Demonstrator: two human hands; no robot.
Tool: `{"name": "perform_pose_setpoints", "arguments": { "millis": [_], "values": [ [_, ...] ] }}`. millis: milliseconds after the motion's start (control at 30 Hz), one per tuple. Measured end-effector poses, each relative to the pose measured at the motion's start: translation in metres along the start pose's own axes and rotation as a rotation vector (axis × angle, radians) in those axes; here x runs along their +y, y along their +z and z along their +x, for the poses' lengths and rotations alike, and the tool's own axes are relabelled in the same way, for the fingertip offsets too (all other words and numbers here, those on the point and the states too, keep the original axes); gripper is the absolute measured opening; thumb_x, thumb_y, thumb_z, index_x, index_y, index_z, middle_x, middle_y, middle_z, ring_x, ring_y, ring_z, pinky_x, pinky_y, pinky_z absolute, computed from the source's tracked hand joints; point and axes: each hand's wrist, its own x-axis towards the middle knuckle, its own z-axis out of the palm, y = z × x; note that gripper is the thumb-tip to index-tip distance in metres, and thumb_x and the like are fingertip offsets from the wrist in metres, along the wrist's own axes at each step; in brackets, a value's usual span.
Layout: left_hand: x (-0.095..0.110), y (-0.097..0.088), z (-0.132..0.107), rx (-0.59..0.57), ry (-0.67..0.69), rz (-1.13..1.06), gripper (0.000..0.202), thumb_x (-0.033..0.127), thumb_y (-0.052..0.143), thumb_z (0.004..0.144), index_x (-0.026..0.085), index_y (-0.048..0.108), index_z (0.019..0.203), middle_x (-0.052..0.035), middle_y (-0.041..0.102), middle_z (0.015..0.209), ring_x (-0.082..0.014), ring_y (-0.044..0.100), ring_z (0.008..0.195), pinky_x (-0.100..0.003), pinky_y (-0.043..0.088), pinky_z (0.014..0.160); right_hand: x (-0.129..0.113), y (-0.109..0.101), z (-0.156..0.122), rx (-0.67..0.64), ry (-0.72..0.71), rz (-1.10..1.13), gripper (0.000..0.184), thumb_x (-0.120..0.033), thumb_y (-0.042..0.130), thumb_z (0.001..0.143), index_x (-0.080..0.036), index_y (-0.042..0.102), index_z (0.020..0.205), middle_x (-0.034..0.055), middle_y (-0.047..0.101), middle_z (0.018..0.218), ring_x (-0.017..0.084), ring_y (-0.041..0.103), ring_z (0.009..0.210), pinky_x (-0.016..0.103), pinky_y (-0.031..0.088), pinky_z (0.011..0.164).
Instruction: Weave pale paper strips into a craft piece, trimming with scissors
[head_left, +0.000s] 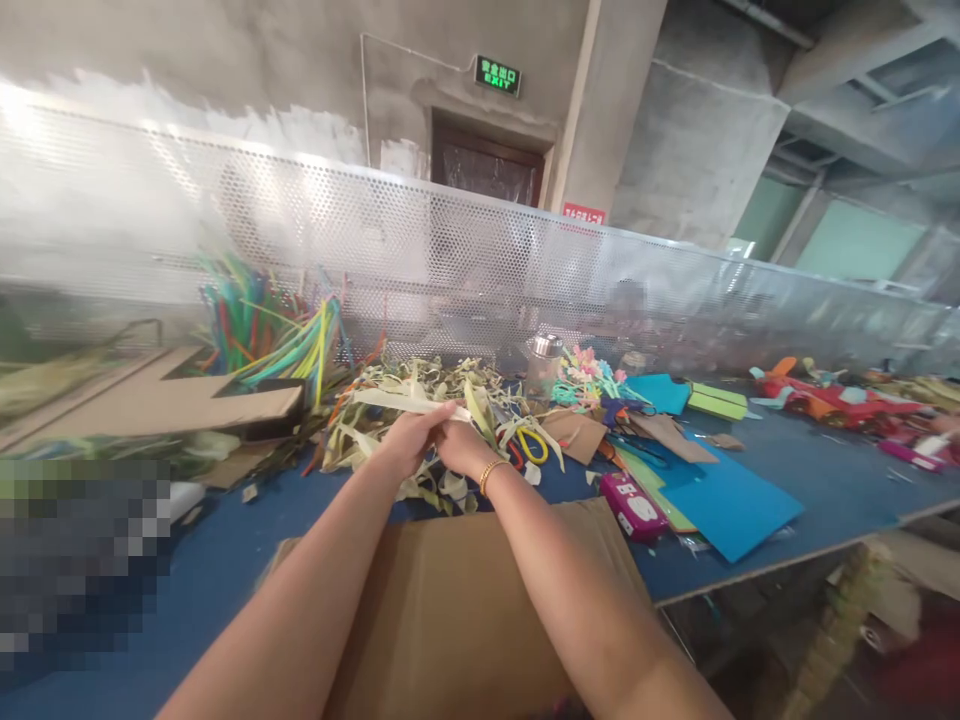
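My left hand (409,440) and my right hand (460,447) meet above a pile of leafy scraps, their fingers closed on a pale, flat strip (394,402) that looks like dried husk. Its longer end sticks out to the left, and a short bit shows by the right fingers. Below lies a heap of curled pale and greenish strips (367,445). Just right of my right hand are scissors with yellow and red handles (533,446), partly buried. Under my forearms is a brown cardboard sheet (442,610). A gold bracelet (491,476) circles my right wrist.
Coloured pipe cleaners (259,325) and cut cardboard (157,400) lie left. A clear jar with metal lid (546,348), pastel flowers (589,372), blue sheets (739,505) and a magenta box (634,507) sit right. A perforated metal screen (360,230) edges the blue table (225,570).
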Motion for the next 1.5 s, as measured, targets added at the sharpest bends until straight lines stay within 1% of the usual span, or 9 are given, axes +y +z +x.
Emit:
{"name": "perform_pose_setpoints", "arguments": {
  "millis": [233, 367, 500, 633, 800, 1000, 1200, 1333, 1500],
  "values": [
    [0.011, -0.014, 0.016, 0.261, 0.15, -0.238, 0.02, 0.022, 0.078, 0.069, 0.014, 0.059, 0.07, -0.0006, 0.056, 0.058, -0.0124, 0.056, 0.052, -0.024, 0.049, 0.051, 0.002, -0.036, 0.002, -0.127, -0.022, 0.087, 0.033, -0.05, 0.051, 0.089, -0.023, 0.067, 0.098, 0.0029, 0.07, 0.086, 0.017, 0.066, 0.075, 0.027, 0.049, 0.066],
    [0.018, -0.015, 0.015, 0.403, 0.25, -0.349, 0.02, 0.013, 0.076, 0.069, 0.015, 0.056, 0.07, 0.0037, 0.053, 0.059, -0.0069, 0.051, 0.05, -0.02, 0.051, 0.054, 0.03, -0.084, 0.008, 0.232, 0.237, -0.475, 0.026, -0.036, 0.051, 0.09, -0.017, 0.07, 0.091, 0.0118, 0.071, 0.096, 0.023, 0.065, 0.097, 0.03, 0.047, 0.083],
    [0.015, -0.015, 0.014, 0.461, 0.24, -0.286, 0.023, 0.016, 0.081, 0.063, 0.014, 0.058, 0.069, 0.0047, 0.052, 0.057, -0.0039, 0.044, 0.044, -0.015, 0.041, 0.043, 0.058, -0.105, 0.006, 0.11, 0.396, -0.67, 0.042, -0.024, 0.058, 0.083, -0.019, 0.062, 0.124, 0.0147, 0.068, 0.117, 0.026, 0.062, 0.111, 0.032, 0.045, 0.09],
    [0.008, -0.019, 0.016, 0.491, 0.192, -0.198, 0.027, 0.022, 0.082, 0.06, 0.013, 0.057, 0.064, 0.0063, 0.045, 0.049, -0.0046, 0.039, 0.039, -0.017, 0.034, 0.037, 0.068, -0.103, 0.004, -0.021, 0.401, -0.697, 0.047, -0.011, 0.052, 0.08, -0.026, 0.064, 0.124, 0.0103, 0.066, 0.124, 0.024, 0.061, 0.115, 0.031, 0.046, 0.09],
    [0.005, -0.022, 0.017, 0.508, 0.237, -0.184, 0.031, 0.026, 0.085, 0.055, 0.014, 0.058, 0.064, 0.0069, 0.045, 0.048, -0.0045, 0.038, 0.038, -0.018, 0.034, 0.037, 0.062, -0.096, 0.009, 0.167, 0.475, -0.704, 0.029, -0.014, 0.05, 0.084, -0.016, 0.074, 0.099, 0.017, 0.071, 0.106, 0.026, 0.065, 0.105, 0.032, 0.047, 0.086],
    [0.01, -0.021, 0.019, 0.563, 0.414, -0.183, 0.03, 0.033, 0.084, 0.058, 0.014, 0.062, 0.067, 0.0063, 0.047, 0.05, -0.0045, 0.039, 0.04, -0.018, 0.033, 0.038, 0.031, -0.086, 0.014, 0.15, -0.002, -0.362, 0.066, -0.014, 0.057, 0.08, -0.032, 0.044, 0.142, 0.0026, 0.068, 0.12, 0.017, 0.064, 0.102, 0.026, 0.046, 0.09],
    [0.011, -0.017, 0.018, 0.503, 0.447, -0.192, 0.036, 0.034, 0.087, 0.052, 0.013, 0.065, 0.071, 0.0048, 0.053, 0.056, -0.0035, 0.038, 0.042, -0.019, 0.033, 0.039, 0.036, -0.103, 0.004, 0.07, 0.426, -0.818, 0.023, -0.018, 0.064, 0.075, -0.016, 0.076, 0.095, 0.0186, 0.072, 0.102, 0.03, 0.066, 0.102, 0.036, 0.049, 0.085],
    [0.009, -0.016, 0.017, 0.461, 0.405, -0.227, 0.043, 0.036, 0.089, 0.046, 0.013, 0.066, 0.074, 0.0055, 0.053, 0.057, -0.0032, 0.04, 0.043, -0.018, 0.032, 0.039, 0.049, -0.097, -0.001, -0.124, 0.507, -0.831, 0.036, -0.02, 0.074, 0.061, -0.013, 0.074, 0.096, 0.0208, 0.071, 0.102, 0.032, 0.068, 0.098, 0.036, 0.052, 0.079],
    [0.006, -0.02, 0.016, 0.443, 0.394, -0.206, 0.043, 0.038, 0.089, 0.048, 0.012, 0.067, 0.075, 0.0055, 0.053, 0.056, -0.0022, 0.039, 0.042, -0.017, 0.029, 0.038, 0.051, -0.089, 0.0, -0.072, 0.501, -0.775, 0.043, -0.017, 0.073, 0.058, -0.008, 0.07, 0.1, 0.0231, 0.07, 0.101, 0.034, 0.068, 0.096, 0.036, 0.052, 0.075]
  ]
}}
